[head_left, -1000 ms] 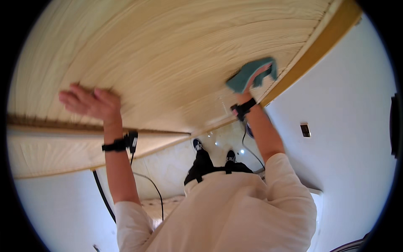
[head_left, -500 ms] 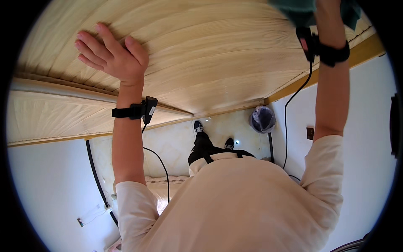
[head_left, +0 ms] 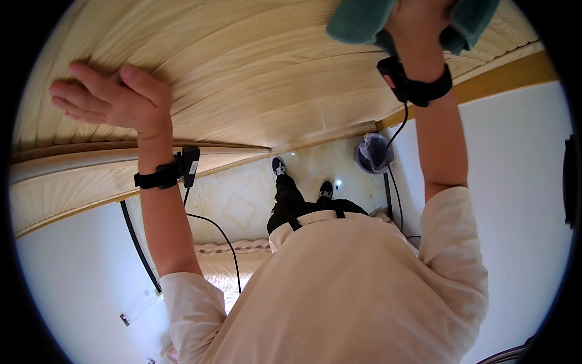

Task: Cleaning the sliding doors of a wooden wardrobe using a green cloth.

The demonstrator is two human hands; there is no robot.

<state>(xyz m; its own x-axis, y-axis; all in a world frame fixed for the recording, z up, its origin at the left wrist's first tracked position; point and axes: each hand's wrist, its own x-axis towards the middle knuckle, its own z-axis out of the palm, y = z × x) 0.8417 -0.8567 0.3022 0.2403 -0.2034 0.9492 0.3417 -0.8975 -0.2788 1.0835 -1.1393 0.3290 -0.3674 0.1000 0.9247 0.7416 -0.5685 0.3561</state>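
Note:
A light wood-grain panel, like a wardrobe or door front, spans the upper part of the view. On its left side my left hand lies with its fingers stretched out and the thumb apart, holding nothing. At the top right, a dark green cloth is under my right hand, which keeps it against the panel. The cloth spreads out on both sides of the hand; the fingertips are partly hidden at the picture's upper edge. Each wrist wears a black strap with a small black device and a cable.
A bin with a grey liner stands on the pale tiled floor by the right white wall. A ridge runs along the panel's lower left. A patterned bedspread or cloth shows below my left arm.
My right hand and the green cloth have moved left across the panel, and more of the cloth shows. My left hand has shifted left and a little down.

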